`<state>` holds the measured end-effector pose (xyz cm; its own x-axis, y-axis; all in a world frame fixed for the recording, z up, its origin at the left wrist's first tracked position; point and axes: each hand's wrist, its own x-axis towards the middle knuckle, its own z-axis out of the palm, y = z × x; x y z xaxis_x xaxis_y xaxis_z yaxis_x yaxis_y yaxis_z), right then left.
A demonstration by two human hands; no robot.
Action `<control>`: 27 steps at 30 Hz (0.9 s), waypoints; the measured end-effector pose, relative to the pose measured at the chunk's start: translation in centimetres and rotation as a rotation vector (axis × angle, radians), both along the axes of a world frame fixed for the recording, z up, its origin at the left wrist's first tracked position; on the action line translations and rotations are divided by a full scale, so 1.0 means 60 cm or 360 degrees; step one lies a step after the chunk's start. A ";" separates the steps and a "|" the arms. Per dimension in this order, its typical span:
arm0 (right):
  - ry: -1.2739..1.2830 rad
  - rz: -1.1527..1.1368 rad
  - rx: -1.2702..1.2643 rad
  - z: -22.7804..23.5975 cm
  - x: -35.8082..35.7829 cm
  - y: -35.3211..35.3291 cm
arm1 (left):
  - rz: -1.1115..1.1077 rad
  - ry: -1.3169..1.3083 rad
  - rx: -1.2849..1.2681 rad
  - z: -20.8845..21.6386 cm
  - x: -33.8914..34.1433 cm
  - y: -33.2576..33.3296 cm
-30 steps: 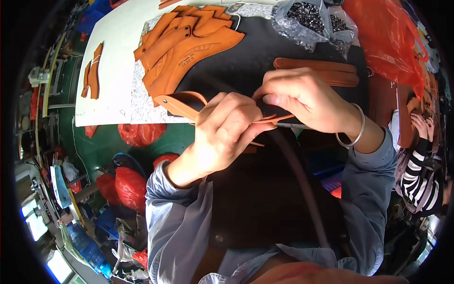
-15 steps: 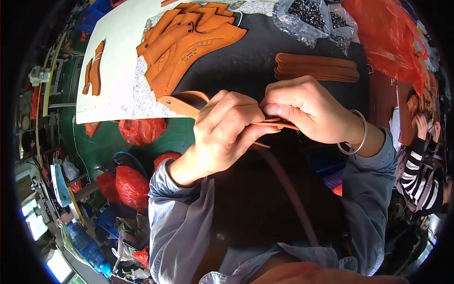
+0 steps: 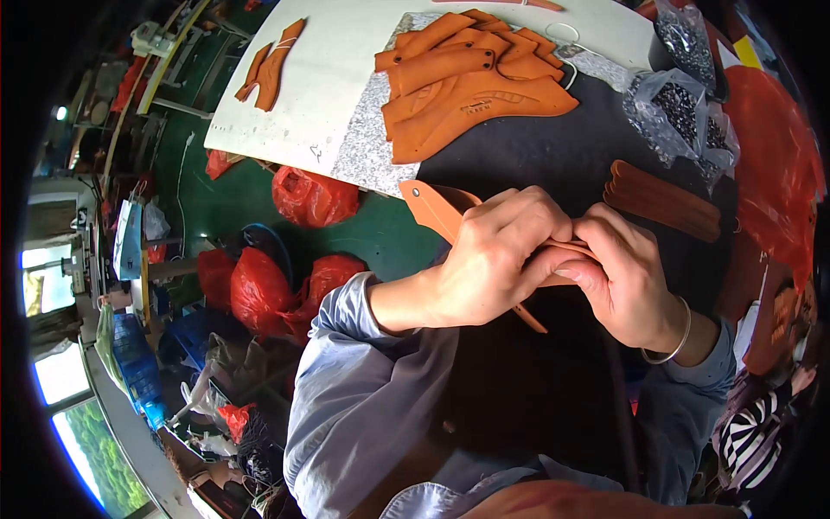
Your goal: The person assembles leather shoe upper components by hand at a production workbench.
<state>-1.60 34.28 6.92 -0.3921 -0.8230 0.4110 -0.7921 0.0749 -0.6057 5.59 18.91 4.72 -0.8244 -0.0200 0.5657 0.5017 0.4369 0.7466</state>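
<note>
A tan leather piece (image 3: pixel 430 208) with a metal snap at its end is pinched in both hands above my dark apron. My left hand (image 3: pixel 493 259) is closed round its middle, and the snap end sticks out to the left. My right hand (image 3: pixel 629 275), with a bangle at the wrist, pinches the leather edge between thumb and curled fingers. The fingers hide the spot where the hands meet. Beyond the hands, a stack of cut tan leather pieces (image 3: pixel 497 99), some with dark snaps, lies on the table. Brown leather straps (image 3: pixel 661 201) lie stacked right of it.
Clear bags of small dark metal parts (image 3: pixel 679 112) sit at the back right, beside a red plastic bag (image 3: pixel 774 173). Two small leather pieces (image 3: pixel 275 69) lie on the white tabletop (image 3: pixel 285 121). Red bags (image 3: pixel 259 285) stand on the green floor. A person in striped sleeves (image 3: pixel 756 441) is at far right.
The view has swung left, so the table and hands appear further right. My right hand has shifted its grip: its thumb is now below and its fingers curl over the leather edge.
</note>
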 end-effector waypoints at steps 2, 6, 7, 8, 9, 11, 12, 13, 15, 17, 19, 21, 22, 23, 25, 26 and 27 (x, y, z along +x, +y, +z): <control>0.0014 0.0034 0.0009 0.002 0.000 -0.010 | 0.0045 0.0001 -0.0003 0.001 0.003 -0.013; -0.0056 0.0155 0.0028 0.011 -0.008 -0.031 | -0.0003 0.0184 -0.0272 0.024 0.000 -0.050; -0.0069 0.0120 0.0038 0.021 -0.010 -0.040 | -0.0021 0.0261 -0.0357 0.032 -0.007 -0.069; -0.0079 0.0068 0.0051 0.033 -0.015 -0.045 | 0.0148 0.0287 -0.0554 0.048 -0.014 -0.092; -0.0110 0.0052 0.0025 0.039 -0.025 -0.042 | 0.0402 0.0347 -0.0624 0.049 -0.029 -0.120; -0.0178 0.0022 -0.0036 0.035 -0.045 -0.036 | 0.0830 0.0625 -0.0948 0.057 -0.070 -0.199; -0.0193 0.0049 -0.0041 0.026 -0.049 -0.039 | 0.0941 0.0709 -0.1234 0.048 -0.085 -0.260; -0.0180 -0.0010 -0.0033 0.030 -0.047 -0.029 | 0.1040 0.0814 -0.1461 0.047 -0.110 -0.297; -0.0214 -0.0056 -0.0044 0.026 -0.046 -0.023 | 0.1286 0.0474 -0.1741 0.002 -0.124 -0.383; -0.0242 -0.0144 0.0003 0.012 -0.053 -0.009 | 0.1347 -0.0020 -0.1705 -0.061 -0.130 -0.428; -0.0305 -0.0277 0.0013 0.001 -0.061 0.019 | 0.1336 -0.0525 -0.1395 -0.100 -0.128 -0.430; -0.0270 -0.0420 0.0105 -0.012 -0.072 0.051 | 0.1326 -0.0209 -0.1431 -0.104 -0.108 -0.405; -0.0254 -0.0544 0.0173 -0.015 -0.075 0.072 | 0.1314 -0.0036 -0.1404 -0.097 -0.109 -0.374; -0.0152 -0.0663 0.0226 -0.020 -0.078 0.090 | 0.1121 -0.0019 -0.1123 -0.087 -0.101 -0.341; -0.0159 -0.0839 0.0264 -0.030 -0.083 0.128 | 0.0801 -0.0287 -0.0946 -0.071 -0.093 -0.263; -0.0175 -0.0890 0.0206 -0.034 -0.084 0.140 | 0.0656 -0.0248 -0.1050 -0.062 -0.088 -0.235; -0.0174 -0.0936 0.0185 -0.036 -0.087 0.150 | 0.0618 -0.0301 -0.1076 -0.070 -0.088 -0.224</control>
<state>-6.79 43.26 4.75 -0.8296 -0.4924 0.2633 -0.5314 0.5515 -0.6430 0.30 5.46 0.53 -0.9120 -0.0281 0.4091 0.1123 0.9424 0.3151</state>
